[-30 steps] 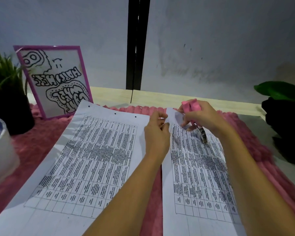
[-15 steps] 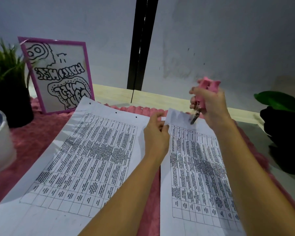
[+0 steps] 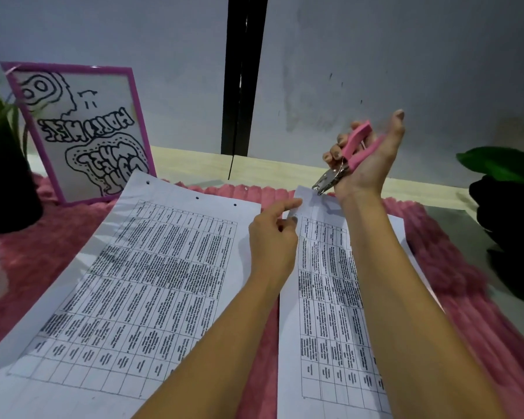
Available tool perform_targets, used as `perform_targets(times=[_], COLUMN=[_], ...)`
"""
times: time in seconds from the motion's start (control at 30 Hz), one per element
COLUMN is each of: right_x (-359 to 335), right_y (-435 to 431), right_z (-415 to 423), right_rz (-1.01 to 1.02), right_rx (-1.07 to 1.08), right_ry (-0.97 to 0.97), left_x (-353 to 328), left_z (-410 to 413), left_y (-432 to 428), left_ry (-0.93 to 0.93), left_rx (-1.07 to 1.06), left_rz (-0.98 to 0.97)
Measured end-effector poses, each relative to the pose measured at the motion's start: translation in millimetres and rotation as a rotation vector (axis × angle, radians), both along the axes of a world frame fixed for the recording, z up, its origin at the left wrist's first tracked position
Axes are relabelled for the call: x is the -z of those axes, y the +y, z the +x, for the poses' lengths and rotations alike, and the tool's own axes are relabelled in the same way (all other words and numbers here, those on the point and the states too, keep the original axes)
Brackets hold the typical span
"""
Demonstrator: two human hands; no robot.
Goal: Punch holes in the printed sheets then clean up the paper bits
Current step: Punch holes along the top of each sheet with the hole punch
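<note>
"Two sheets, one mat, quick. Biggest first?"
"Pink fluffy mat (image 3: 436, 237), spans 9 to 3 o'clock and everything below. On it, left sheet (image 3: 133, 282) at 8 o'clock and right sheet (image 3: 324, 297) at 5, with a strip of pink showing between them at 6."
"Background?"
"Purple framed drawing (image 3: 82, 131) at 10 o'clock, propped up just behind left sheet's far corner. Left plant (image 3: 6, 176) in a dark pot at 9, right plant (image 3: 508, 207) at 3."
"Hands?"
"Left hand (image 3: 273, 234) is dead centre, forefinger and thumb pinching right sheet's far-left corner, other fingers tucked in. Right hand (image 3: 372, 164) at 2 o'clock is raised, palm toward camera, fingers wrapped round the hole punch (image 3: 351, 152), thumb sticking up."
"Punch?"
"Pink handles spread apart, metal nose aimed down toward 7 o'clock. Tip sits right at right sheet's far edge; whether it touches the paper, cannot tell."
"Smallest?"
"Three holes (image 3: 197, 197) along left sheet's far edge. Any on right sheet are too blurry to call."
</note>
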State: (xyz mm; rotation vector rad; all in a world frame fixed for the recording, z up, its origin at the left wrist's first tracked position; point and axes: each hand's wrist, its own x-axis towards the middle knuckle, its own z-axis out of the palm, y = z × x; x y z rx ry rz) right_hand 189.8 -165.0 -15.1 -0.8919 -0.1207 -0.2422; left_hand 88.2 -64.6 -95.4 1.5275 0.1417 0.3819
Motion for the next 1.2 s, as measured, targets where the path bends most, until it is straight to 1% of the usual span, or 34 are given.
perform_targets(times=[0.13, 0.4, 0.57, 0.83, 1.2], right_x=[-3.5, -2.7, -5.2, 0.6, 4.1], right_y=[0.7, 6.8, 9.4, 11.6, 12.3], right_z=[-2.6, -6.1, -6.8, -7.1, -5.2], right_rz=[0.031, -0.073, -0.025, -0.144, -0.093], right_rx=[-0.013, -0.002, 0.008, 0.035, 0.111], right_ry=[-0.004, -0.004, -0.025, 0.036, 0.046], left_x=[-0.2, -2.1, -3.3, -6.0, -7.0], left_z=[-0.3, -3.0, -3.7, -5.1, -6.1], left_y=[-1.7, -1.2, -1.9, -2.2, -2.1], left_ry=[0.006, 0.0, -0.021, -0.028, -0.018], left_rx=[-0.013, -0.006, 0.011, 0.014, 0.015], left_rz=[-0.001, -0.014, -0.005, -0.024, -0.009])
